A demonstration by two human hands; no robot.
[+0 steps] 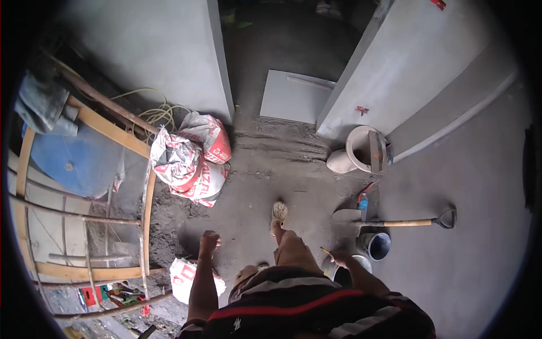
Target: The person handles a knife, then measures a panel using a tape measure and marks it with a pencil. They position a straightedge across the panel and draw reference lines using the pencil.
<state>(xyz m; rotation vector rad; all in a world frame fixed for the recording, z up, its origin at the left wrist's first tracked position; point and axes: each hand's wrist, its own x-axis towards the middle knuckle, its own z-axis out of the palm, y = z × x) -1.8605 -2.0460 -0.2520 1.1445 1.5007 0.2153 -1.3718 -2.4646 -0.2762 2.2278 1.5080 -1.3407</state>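
Right hand: Low on my right side, my fingers close around a thin yellow stick, just above a pale bucket.
Yellow stick: In my right hand, its visible end pointing up and left, over the bare floor beside the bucket.
Left hand: Held out ahead of me, fingers apparently curled; I cannot tell whether they grip anything.
White-and-red sack: Beside my left forearm, near a patch of rough, dark dirt.
Dark bucket: Upright just beyond the pale one, its mouth toward me.
Shovel: Lying across the floor beyond the dark bucket, blade toward the middle, grip to the right; a clear bottle stands or lies at the blade, I cannot tell which.
Toilet bowl: Near the wall on the right, a board resting across it.
Doorway: A flat white panel lies on the floor there.
Sacks: Bunched together ahead on my left, beside a wooden frame draped with a grey cloth.
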